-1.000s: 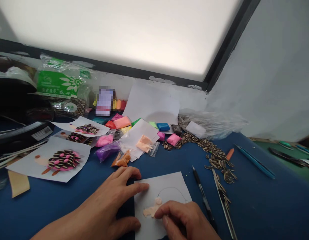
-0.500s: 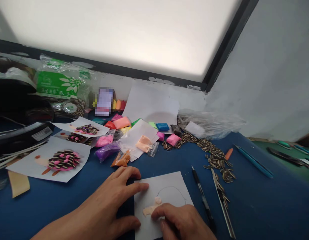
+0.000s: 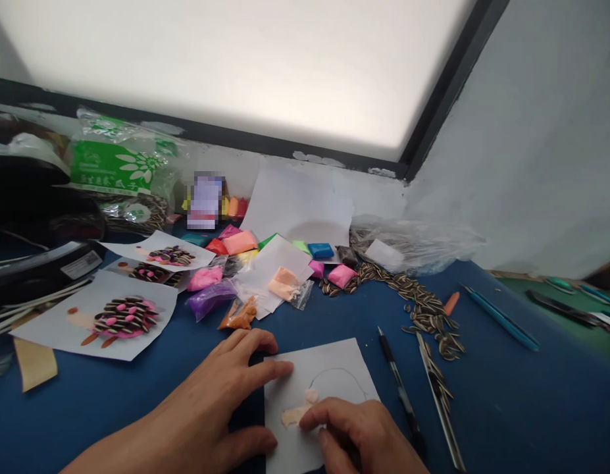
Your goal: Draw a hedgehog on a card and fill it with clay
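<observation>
Left hand [image 3: 230, 388] spread, gripping nothing, fingertips on left side of paper [image 3: 334, 355]; right hand [image 3: 366, 431] half-curled, index touching flat peach clay [image 3: 291, 416] on paper, pinch unclear. Clay probably light, soft, easily torn; hold by rim.

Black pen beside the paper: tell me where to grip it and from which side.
Pinch the pen mid-barrel, coming from above and its left, probably with the right hand: it is slim, lies flat, tip pointing away, near end beside that hand, and the silver tool lies along its right.
</observation>
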Demonstrator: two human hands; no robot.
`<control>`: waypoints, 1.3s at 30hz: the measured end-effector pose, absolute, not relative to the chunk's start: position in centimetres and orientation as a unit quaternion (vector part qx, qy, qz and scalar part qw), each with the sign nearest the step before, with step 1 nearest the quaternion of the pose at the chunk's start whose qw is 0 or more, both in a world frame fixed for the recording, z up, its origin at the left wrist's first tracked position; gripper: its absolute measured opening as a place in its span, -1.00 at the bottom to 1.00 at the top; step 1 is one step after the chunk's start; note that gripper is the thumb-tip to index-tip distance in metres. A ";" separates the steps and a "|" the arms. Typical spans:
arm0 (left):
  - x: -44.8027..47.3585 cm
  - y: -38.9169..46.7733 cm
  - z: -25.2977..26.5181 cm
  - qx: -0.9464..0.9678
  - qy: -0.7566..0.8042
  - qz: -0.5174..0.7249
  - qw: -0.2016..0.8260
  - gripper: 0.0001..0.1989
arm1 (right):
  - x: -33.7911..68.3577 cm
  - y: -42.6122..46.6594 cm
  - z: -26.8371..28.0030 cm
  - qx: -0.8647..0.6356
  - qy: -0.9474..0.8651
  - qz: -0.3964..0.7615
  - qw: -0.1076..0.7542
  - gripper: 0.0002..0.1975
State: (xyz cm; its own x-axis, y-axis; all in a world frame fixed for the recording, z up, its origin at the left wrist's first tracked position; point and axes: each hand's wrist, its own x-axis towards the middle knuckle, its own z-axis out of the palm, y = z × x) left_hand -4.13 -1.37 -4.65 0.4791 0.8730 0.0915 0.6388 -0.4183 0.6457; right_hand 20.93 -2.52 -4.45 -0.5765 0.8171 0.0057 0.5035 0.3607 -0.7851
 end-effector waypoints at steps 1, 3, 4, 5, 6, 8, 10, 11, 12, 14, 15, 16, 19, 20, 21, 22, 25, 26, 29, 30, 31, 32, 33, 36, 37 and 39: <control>-4.2 -1.4 -4.6 0.816 0.461 0.212 0.278 -0.32 | 20.8 -2.5 -4.4 -0.408 -0.804 0.382 0.205 -0.67; -4.2 -1.4 -4.5 0.820 0.453 0.210 0.280 -0.32 | 20.7 -2.5 -4.3 -0.401 -0.812 0.369 0.208 -0.64; -4.2 -1.3 -4.5 0.821 0.451 0.208 0.281 -0.32 | 20.7 -2.6 -4.3 -0.400 -0.816 0.362 0.209 -0.64; -4.2 -1.3 -4.5 0.822 0.450 0.207 0.280 -0.32 | 20.7 -2.6 -4.3 -0.400 -0.818 0.357 0.206 -0.63; -4.2 -1.3 -4.6 0.822 0.452 0.206 0.278 -0.32 | 20.7 -2.6 -4.3 -0.399 -0.822 0.353 0.201 -0.63; -4.2 -1.3 -4.7 0.822 0.455 0.209 0.270 -0.31 | 20.7 -2.6 -4.5 -0.398 -0.826 0.349 0.192 -0.62; -4.2 -1.3 -4.8 0.823 0.455 0.210 0.266 -0.31 | 20.8 -2.6 -4.6 -0.395 -0.828 0.349 0.193 -0.63; -4.2 -1.3 -4.8 0.824 0.454 0.210 0.266 -0.31 | 20.8 -2.6 -4.7 -0.394 -0.825 0.354 0.196 -0.66; -4.2 -1.3 -4.8 0.824 0.454 0.209 0.267 -0.31 | 20.8 -2.6 -4.7 -0.395 -0.820 0.363 0.200 -0.69; -4.1 -1.3 -4.5 0.822 0.458 0.207 0.268 -0.32 | 20.9 -2.6 -4.4 -0.409 -0.800 0.389 0.205 -0.75; -4.0 -1.3 -4.4 0.821 0.461 0.205 0.269 -0.32 | 20.9 -2.6 -4.2 -0.421 -0.787 0.402 0.203 -0.78; -4.0 -1.3 -4.2 0.819 0.462 0.203 0.271 -0.31 | 21.0 -2.6 -4.0 -0.435 -0.776 0.412 0.199 -0.80; -4.0 -1.3 -3.9 0.817 0.463 0.197 0.282 -0.32 | 21.1 -2.6 -3.5 -0.461 -0.764 0.414 0.180 -0.82; -4.1 -1.3 -3.9 0.818 0.459 0.198 0.284 -0.33 | 21.2 -2.6 -3.5 -0.463 -0.766 0.410 0.176 -0.82; -4.2 -1.3 -4.0 0.820 0.455 0.200 0.284 -0.34 | 21.2 -2.6 -3.6 -0.462 -0.770 0.404 0.173 -0.82; -4.3 -1.3 -4.2 0.821 0.452 0.204 0.282 -0.34 | 21.3 -2.6 -3.7 -0.460 -0.775 0.398 0.173 -0.81; -4.5 -1.3 -4.7 0.825 0.449 0.214 0.270 -0.32 | 21.4 -2.6 -4.2 -0.440 -0.796 0.373 0.184 -0.78; -4.5 -1.3 -4.8 0.825 0.449 0.214 0.267 -0.31 | 21.4 -2.6 -4.4 -0.432 -0.802 0.366 0.187 -0.76; -4.4 -1.4 -4.8 0.825 0.450 0.211 0.268 -0.31 | 21.2 -2.6 -4.6 -0.425 -0.815 0.347 0.187 -0.72; -4.4 -1.4 -4.8 0.824 0.453 0.210 0.269 -0.31 | 21.2 -2.6 -4.7 -0.425 -0.818 0.342 0.185 -0.71; -4.3 -1.4 -4.7 0.822 0.456 0.209 0.271 -0.30 | 21.1 -2.7 -4.7 -0.424 -0.820 0.338 0.183 -0.70; -4.3 -1.4 -4.7 0.821 0.458 0.207 0.272 -0.30 | 21.1 -2.7 -4.8 -0.423 -0.821 0.336 0.183 -0.70; -4.3 -1.4 -4.6 0.821 0.459 0.206 0.272 -0.29 | 21.1 -2.7 -4.9 -0.420 -0.822 0.338 0.185 -0.70; -4.2 -1.3 -4.6 0.821 0.459 0.203 0.273 -0.29 | 21.1 -2.8 -5.3 -0.395 -0.827 0.345 0.206 -0.66; -4.2 -1.3 -4.6 0.820 0.459 0.202 0.276 -0.29 | 21.1 -2.9 -5.5 -0.384 -0.830 0.346 0.211 -0.63; -4.2 -1.2 -4.5 0.818 0.459 0.200 0.283 -0.29 | 21.1 -2.9 -5.6 -0.365 -0.836 0.348 0.215 -0.57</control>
